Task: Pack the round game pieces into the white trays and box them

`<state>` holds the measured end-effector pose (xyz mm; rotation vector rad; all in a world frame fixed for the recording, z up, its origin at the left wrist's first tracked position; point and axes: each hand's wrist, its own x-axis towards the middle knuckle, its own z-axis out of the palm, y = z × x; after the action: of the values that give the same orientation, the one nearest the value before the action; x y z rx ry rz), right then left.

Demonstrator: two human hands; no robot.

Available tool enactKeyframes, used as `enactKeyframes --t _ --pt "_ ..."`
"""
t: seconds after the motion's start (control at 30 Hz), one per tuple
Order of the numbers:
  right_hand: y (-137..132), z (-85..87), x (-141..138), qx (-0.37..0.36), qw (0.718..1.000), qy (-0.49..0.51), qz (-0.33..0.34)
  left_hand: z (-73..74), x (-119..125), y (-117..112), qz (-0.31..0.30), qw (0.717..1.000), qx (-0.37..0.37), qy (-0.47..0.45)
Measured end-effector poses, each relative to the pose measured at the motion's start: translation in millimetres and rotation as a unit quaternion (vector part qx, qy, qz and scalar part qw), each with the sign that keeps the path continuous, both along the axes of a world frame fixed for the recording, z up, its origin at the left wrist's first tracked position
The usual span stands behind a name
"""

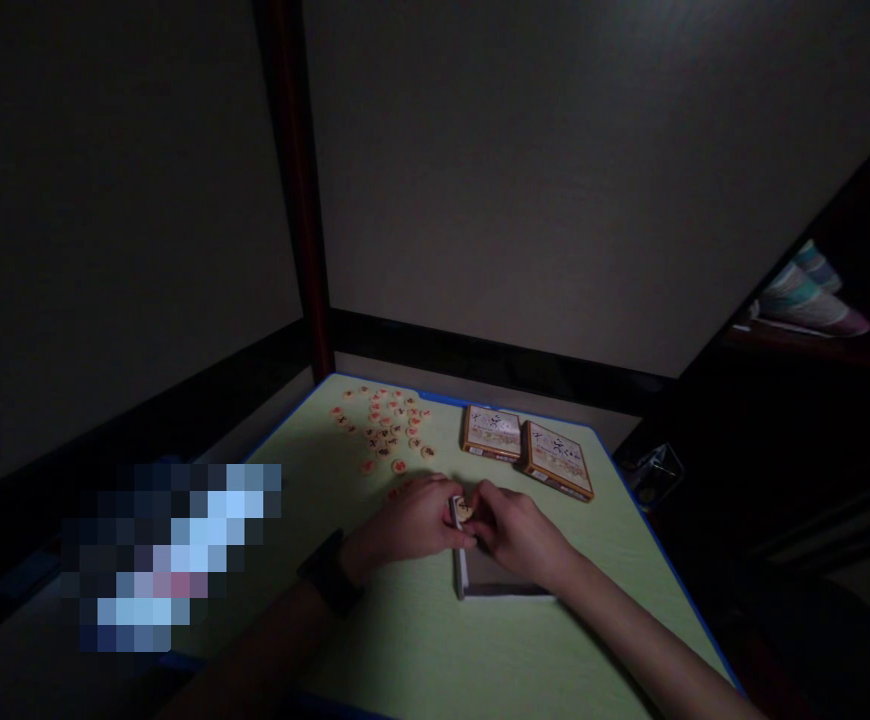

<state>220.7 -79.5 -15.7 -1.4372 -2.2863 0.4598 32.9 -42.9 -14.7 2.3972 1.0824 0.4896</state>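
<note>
A shallow open box (510, 578) with pale walls and a dark inside lies on the green table in front of me. My left hand (416, 518), with a dark band at the wrist, is closed around its far left corner, thumb over the wall. Between my hands a round Chinese chess piece (465, 509) with a dark character shows at that corner. My right hand (517, 528) reaches over the box, fingertips closed against the piece. More Chinese chess pieces (384, 452) in red and dark lettering lie scattered beyond my left hand, a few partly hidden by it.
Two flat printed boxes (557, 455) lie side by side at the table's far right. The green tabletop (405, 640) has a blue edge. Walls rise behind and to the left. Striped cloth (810, 290) sits on a shelf at the right. A blurred patch covers the lower left.
</note>
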Motion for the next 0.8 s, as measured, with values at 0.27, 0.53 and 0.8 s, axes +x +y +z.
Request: enactKeyframes --t 0.27,0.53,0.8 --pt "2 18.8 19 0.041 0.999 0.011 -0.018 2.6 -2 0 0.022 0.998 0.026 -0.053" --pt "25 46.4 26 0.073 0.997 0.005 -0.013 16.5 9 -20 0.129 0.988 0.067 0.046" --pt "15 33.7 9 0.009 0.99 -0.026 0.137 7.7 6 -20 0.102 0.99 0.047 0.08"
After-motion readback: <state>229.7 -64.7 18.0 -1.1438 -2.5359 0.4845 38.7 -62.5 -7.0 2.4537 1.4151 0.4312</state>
